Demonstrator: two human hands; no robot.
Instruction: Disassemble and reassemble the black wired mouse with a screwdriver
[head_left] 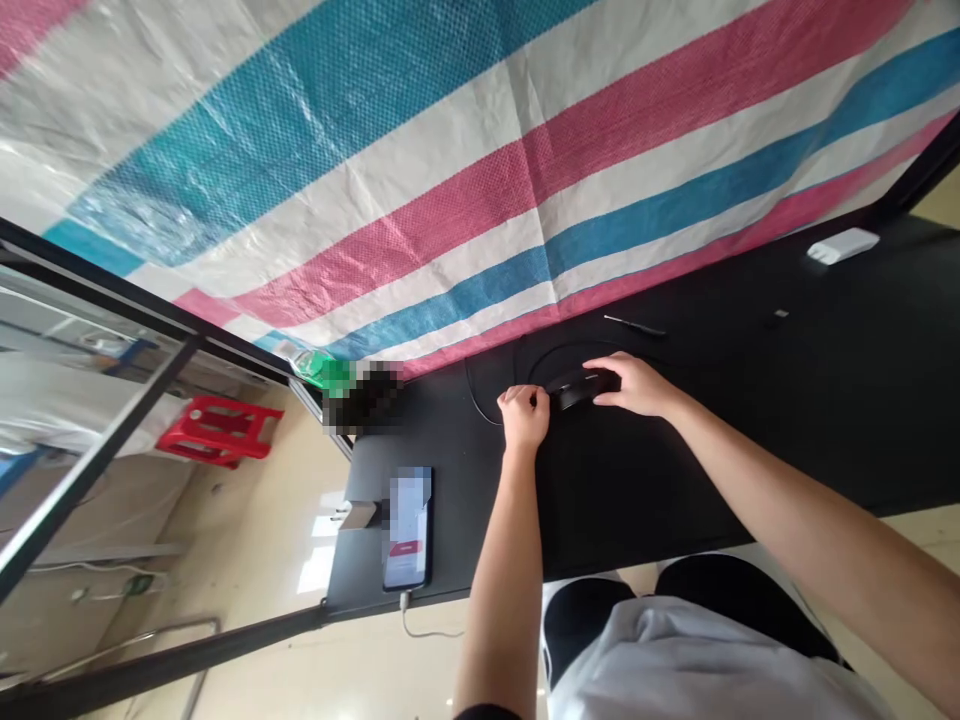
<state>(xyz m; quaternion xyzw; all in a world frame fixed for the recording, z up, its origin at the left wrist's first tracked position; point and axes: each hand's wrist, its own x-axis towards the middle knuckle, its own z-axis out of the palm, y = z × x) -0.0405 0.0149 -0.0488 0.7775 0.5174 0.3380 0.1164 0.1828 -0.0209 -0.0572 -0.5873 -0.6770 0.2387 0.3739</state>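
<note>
A black computer mouse [574, 390] is held just above or on the black table, tilted on its side. My right hand [626, 383] grips its right end, thumb below and fingers above. On the left, my left hand [525, 415] is closed in a fist against the mouse's other end; a bit of something dark shows between its fingers, too hidden to name. A thin black cable [474, 395] loops on the table behind both hands. Beyond the right hand lies a small screwdriver [636, 326] with a dark handle.
The black table [465, 500] carries a phone [407, 530] with a charging cable, a plug adapter [358, 515], a white box-shaped device [843, 246] and a tiny metallic piece [781, 314]. Striped sheeting [480, 230] hangs behind. A red stool [217, 430] stands on the floor left.
</note>
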